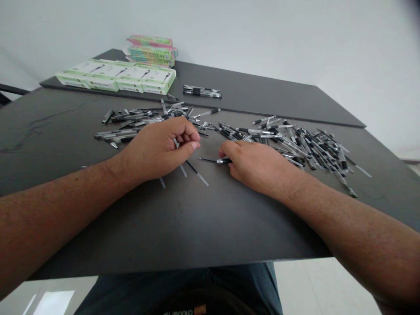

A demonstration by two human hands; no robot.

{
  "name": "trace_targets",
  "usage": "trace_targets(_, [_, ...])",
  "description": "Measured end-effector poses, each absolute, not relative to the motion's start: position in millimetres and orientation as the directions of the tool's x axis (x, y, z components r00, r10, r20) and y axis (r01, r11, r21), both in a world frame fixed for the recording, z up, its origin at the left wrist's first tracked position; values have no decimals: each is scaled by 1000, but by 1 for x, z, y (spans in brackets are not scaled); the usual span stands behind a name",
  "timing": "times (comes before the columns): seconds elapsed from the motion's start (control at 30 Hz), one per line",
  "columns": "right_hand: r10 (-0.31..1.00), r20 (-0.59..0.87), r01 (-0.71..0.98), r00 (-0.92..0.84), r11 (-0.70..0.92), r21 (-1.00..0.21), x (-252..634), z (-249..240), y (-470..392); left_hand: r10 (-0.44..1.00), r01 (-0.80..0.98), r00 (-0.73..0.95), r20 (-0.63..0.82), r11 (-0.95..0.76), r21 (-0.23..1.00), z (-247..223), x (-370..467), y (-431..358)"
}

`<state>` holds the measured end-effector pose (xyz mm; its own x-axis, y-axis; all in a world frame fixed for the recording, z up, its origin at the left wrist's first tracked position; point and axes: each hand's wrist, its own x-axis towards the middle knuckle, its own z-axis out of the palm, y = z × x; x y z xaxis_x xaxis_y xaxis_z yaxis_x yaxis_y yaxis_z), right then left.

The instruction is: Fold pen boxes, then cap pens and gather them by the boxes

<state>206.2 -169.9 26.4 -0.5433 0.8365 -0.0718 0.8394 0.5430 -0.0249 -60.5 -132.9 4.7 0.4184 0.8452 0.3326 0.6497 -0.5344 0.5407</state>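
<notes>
My right hand is closed on a pen part with a black grip, and a thin dark refill sticks out of it to the left. Just left of its tip is my left hand, its fingers curled with thumb and fingertips close together; something small and clear shows by the fingers, too hidden to name. Several refills with clear ends lie beneath and beside the left hand. Behind that hand spreads a pile of pen parts, and a larger pile of pens and parts lies beyond the right hand.
Green and white boxes stand in a row at the back left of the dark table. Behind them are stacked colourful packages. A small bundle of pens lies on the raised back panel.
</notes>
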Motion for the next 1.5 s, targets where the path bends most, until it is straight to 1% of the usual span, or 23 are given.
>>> trace_targets(0.1, [841, -51, 842, -539, 538, -42, 207, 27, -171, 840, 647, 432, 328, -542, 536, 4, -61, -131])
trace_targets(0.2, [837, -40, 837, -546, 544, -55, 207, 26, -171, 842, 677, 454, 293, -539, 500, 5, -61, -130])
trace_targets(0.3, [836, -38, 836, -548, 545, -64, 207, 25, -170, 824, 707, 501, 264, -566, 424, 6, -61, -128])
trace_targets(0.4, [838, -55, 839, -543, 539, -75, 208, 23, -168, 757, 687, 602, 254, -653, 320, 5, -61, -123])
trace_targets(0.47, [839, -69, 841, -540, 535, -81, 208, 22, -166, 713, 666, 668, 213, -701, 257, 3, -60, -119])
trace_targets(0.57, [840, -71, 843, -537, 532, -82, 208, 20, -164, 675, 642, 719, 164, -736, 216, -1, -57, -114])
trace_targets(0.77, [835, -38, 834, -550, 546, -77, 209, 16, -163, 622, 602, 769, 150, -783, 157, -5, -51, -111])
trace_targets(1.0, [828, -10, 824, -560, 555, -115, 209, 13, -162, 552, 553, 803, 223, -830, 63, -7, -51, -114])
trace_targets(1.13, [829, 11, 823, -560, 557, -113, 208, 14, -162, 535, 542, 797, 280, -838, 58, -6, -54, -114])
trace_targets(1.3, [818, 14, 815, -575, 574, -83, 211, 13, -160, 587, 596, 749, 306, -799, 76, 3, -59, -116])
trace_targets(1.4, [817, 38, 810, -576, 576, -106, 212, 11, -160, 647, 635, 707, 284, -758, 148, 6, -60, -119])
trace_targets(1.5, [820, 88, 808, -566, 573, -140, 213, 11, -160, 753, 702, 601, 268, -658, 273, 8, -60, -122])
